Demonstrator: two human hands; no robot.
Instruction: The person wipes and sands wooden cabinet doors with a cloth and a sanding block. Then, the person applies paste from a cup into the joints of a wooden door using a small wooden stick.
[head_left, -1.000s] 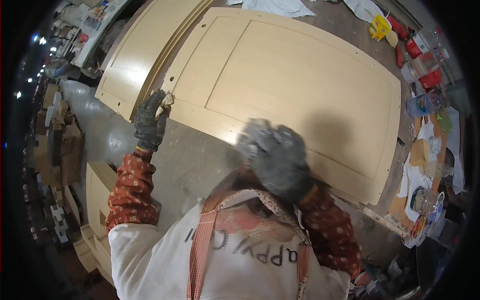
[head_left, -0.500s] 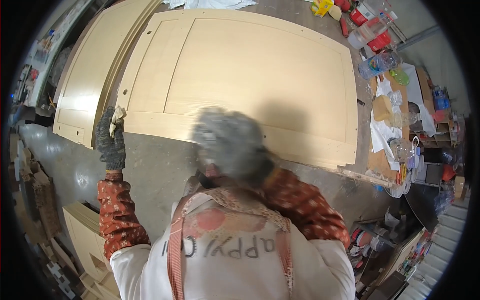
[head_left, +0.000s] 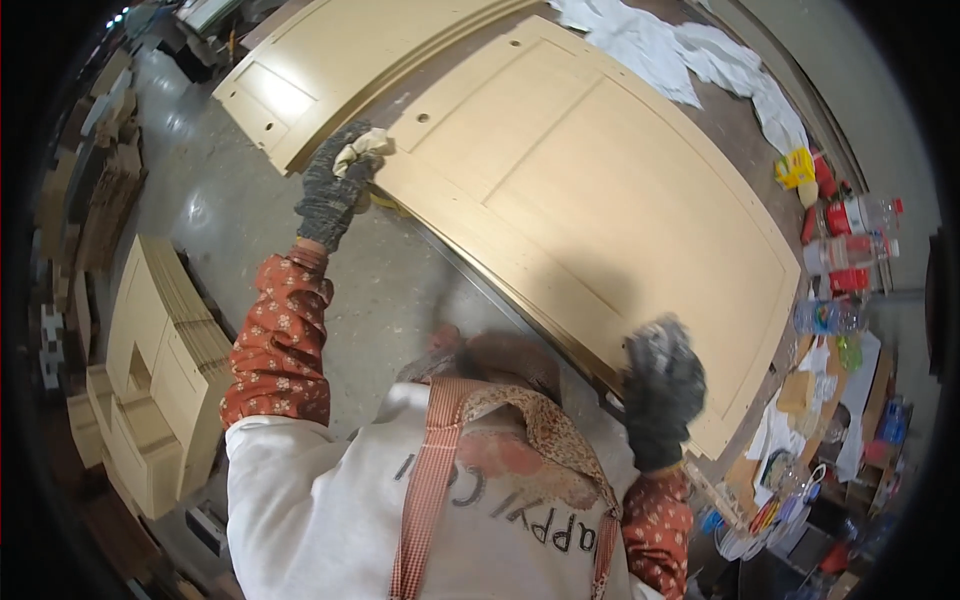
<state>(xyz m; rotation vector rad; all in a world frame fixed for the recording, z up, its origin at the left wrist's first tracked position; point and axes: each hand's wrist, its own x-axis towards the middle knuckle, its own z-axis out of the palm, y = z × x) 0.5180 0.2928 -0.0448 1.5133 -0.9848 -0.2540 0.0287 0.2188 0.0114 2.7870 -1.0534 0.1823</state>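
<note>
A cream cabinet-door panel with a recessed middle and small round holes lies across the table in front of me. My left hand, in a dark grey knitted glove, is closed around a crumpled cream cloth at the panel's near left corner. My right hand, gloved alike, is over the near edge towards the right end. Its fingers are slightly blurred, and I cannot tell whether they grip the edge. A dark rail shows beneath the panel's near edge.
Another cream panel stack lies beyond my left hand. White cloth lies along the far side. Plastic bottles crowd the right. More cream panels stand on the floor at left, near stacked brown boards.
My view has turned, so the panel appears slanted. My right hand has gone from the middle of the near edge towards its right end. My left hand stays at the corner with the cloth.
</note>
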